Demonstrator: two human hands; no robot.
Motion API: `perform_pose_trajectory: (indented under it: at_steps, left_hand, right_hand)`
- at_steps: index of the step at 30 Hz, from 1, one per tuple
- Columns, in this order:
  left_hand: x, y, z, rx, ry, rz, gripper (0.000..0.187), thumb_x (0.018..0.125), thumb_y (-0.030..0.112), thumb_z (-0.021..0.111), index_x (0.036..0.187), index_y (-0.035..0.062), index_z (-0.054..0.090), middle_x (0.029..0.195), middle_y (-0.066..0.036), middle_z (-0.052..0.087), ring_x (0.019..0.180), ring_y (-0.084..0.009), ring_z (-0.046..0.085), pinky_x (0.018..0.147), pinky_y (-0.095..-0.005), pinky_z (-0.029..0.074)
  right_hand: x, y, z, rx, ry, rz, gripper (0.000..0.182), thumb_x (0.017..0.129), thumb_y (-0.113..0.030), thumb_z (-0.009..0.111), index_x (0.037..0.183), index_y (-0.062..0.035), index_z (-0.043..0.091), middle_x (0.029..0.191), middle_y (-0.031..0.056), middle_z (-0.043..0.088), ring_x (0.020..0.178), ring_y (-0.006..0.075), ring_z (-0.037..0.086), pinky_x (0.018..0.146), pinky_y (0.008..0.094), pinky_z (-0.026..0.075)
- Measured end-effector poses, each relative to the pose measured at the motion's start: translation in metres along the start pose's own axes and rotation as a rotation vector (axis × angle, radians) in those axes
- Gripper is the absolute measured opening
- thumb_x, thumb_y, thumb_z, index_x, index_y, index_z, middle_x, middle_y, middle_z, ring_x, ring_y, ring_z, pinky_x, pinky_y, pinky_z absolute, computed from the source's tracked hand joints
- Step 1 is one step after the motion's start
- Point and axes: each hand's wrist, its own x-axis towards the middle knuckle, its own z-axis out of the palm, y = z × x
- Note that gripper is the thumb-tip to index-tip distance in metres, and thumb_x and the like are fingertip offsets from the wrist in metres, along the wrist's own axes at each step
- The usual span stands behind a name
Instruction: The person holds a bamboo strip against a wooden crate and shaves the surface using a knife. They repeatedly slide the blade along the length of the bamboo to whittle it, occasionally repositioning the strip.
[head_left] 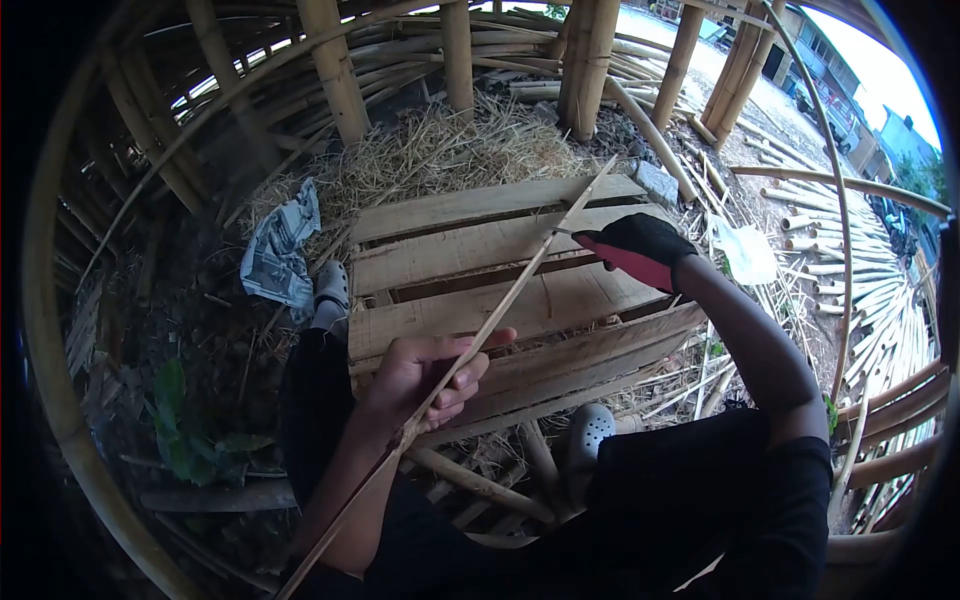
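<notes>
My bare left hand point(435, 380) is closed around a long, thin bamboo strip point(520, 285), with the index finger stretched along it. The strip runs diagonally from the bottom left, past my forearm, up over a slatted wooden crate point(430, 265). On my right hand point(640, 250) is a black and red glove, its fingers curled around what looks like a small knife point(563, 232). Only a short, thin dark tip of it shows, at the strip's upper part; the handle is hidden in the glove. Whether the tip touches the strip is hard to tell.
Straw point(480, 145) is heaped behind the crate, near upright bamboo posts point(590, 70). Crumpled newspaper point(283, 250) lies to the left. Cut bamboo poles point(860, 300) are spread on the ground at right. My clogs point(592, 432) are beside the crate, and a curved bamboo pole point(95, 480) arcs along the left.
</notes>
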Motion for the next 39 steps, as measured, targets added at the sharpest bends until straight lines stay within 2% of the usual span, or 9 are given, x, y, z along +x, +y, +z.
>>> perform_pose_trajectory:
  at_steps: [5,12,15,22,26,29,32,36,39]
  left_hand:
    - [0.001,0.014,0.007,-0.097,0.024,0.017,0.05,0.1,0.016,0.032,0.142,-0.0113,0.032,0.07,-0.002,0.046,0.041,-0.0042,0.045,0.032,-0.0156,0.04]
    - [-0.007,0.022,0.002,-0.302,0.038,-0.024,0.052,0.107,0.024,0.022,0.146,-0.0103,0.022,0.055,-0.001,0.042,0.031,-0.0056,0.041,0.027,-0.0169,0.038]
    - [-0.017,0.021,0.011,-0.148,0.075,-0.067,0.05,0.109,0.029,0.026,0.141,-0.008,0.032,0.054,0.004,0.039,0.031,-0.0006,0.037,0.025,-0.0144,0.034]
    - [-0.028,0.002,0.019,-0.066,0.18,-0.149,0.047,0.109,0.031,0.031,0.133,-0.0084,0.039,0.053,0.008,0.035,0.03,0.0015,0.032,0.025,-0.0132,0.029]
    - [-0.03,-0.006,0.018,0.032,0.23,-0.155,0.043,0.108,0.032,0.035,0.126,-0.0057,0.044,0.052,0.008,0.033,0.03,0.0016,0.028,0.026,-0.0136,0.029]
    - [-0.024,-0.011,0.013,0.027,0.243,-0.158,0.042,0.108,0.032,0.035,0.126,-0.0054,0.042,0.051,0.008,0.036,0.03,0.0009,0.033,0.025,-0.014,0.031]
    - [-0.022,-0.011,0.016,0.116,0.284,-0.175,0.04,0.107,0.031,0.037,0.124,-0.005,0.044,0.051,0.008,0.035,0.029,0.0013,0.031,0.025,-0.0137,0.029]
    - [-0.026,-0.014,0.025,0.159,0.31,-0.186,0.039,0.107,0.029,0.037,0.124,-0.0049,0.045,0.05,0.008,0.035,0.03,0.0014,0.031,0.026,-0.0137,0.028]
    - [-0.03,-0.01,0.023,0.155,0.317,-0.168,0.039,0.107,0.029,0.038,0.123,-0.0056,0.045,0.05,0.008,0.035,0.03,0.0012,0.032,0.026,-0.0139,0.029]
  right_hand:
    - [-0.003,0.0,0.0,0.003,0.005,-0.029,0.07,0.092,-0.07,0.048,0.093,-0.0058,0.074,0.084,0.0097,0.071,0.082,0.0222,0.067,0.081,0.0359,0.051]
    - [-0.019,-0.017,-0.001,-0.049,0.066,-0.129,0.067,0.097,-0.065,0.043,0.089,-0.0056,0.073,0.078,0.0122,0.068,0.081,0.0269,0.067,0.08,0.0377,0.052]
    - [-0.018,-0.013,0.007,-0.093,0.024,-0.261,0.072,0.096,-0.07,0.036,0.092,-0.0096,0.074,0.087,0.0145,0.071,0.085,0.0313,0.067,0.083,0.0397,0.051]
    - [-0.047,-0.046,0.028,-0.212,-0.125,-0.322,0.067,0.096,-0.068,0.038,0.099,-0.0124,0.075,0.09,0.0141,0.072,0.09,0.0331,0.069,0.082,0.0421,0.054]
    - [-0.044,-0.041,0.044,-0.221,-0.059,-0.403,0.063,0.097,-0.066,0.039,0.098,-0.0132,0.075,0.093,0.0149,0.072,0.09,0.0362,0.069,0.082,0.0436,0.054]
    - [-0.034,-0.041,0.037,-0.39,-0.093,-0.37,0.057,0.097,-0.062,0.041,0.101,-0.0166,0.076,0.093,0.014,0.073,0.09,0.0348,0.069,0.081,0.0427,0.054]
    - [-0.024,-0.03,0.028,-0.357,0.004,-0.339,0.052,0.097,-0.06,0.043,0.109,-0.0206,0.075,0.094,0.0125,0.073,0.09,0.0329,0.07,0.079,0.0413,0.054]
    - [-0.042,-0.045,0.02,-0.44,-0.056,-0.281,0.05,0.098,-0.059,0.042,0.119,-0.0234,0.071,0.095,0.0096,0.074,0.092,0.0312,0.07,0.08,0.0408,0.055]
    - [-0.048,-0.049,0.024,-0.325,-0.048,-0.307,0.052,0.1,-0.059,0.04,0.117,-0.0216,0.071,0.096,0.0113,0.073,0.092,0.0314,0.07,0.081,0.0426,0.055]
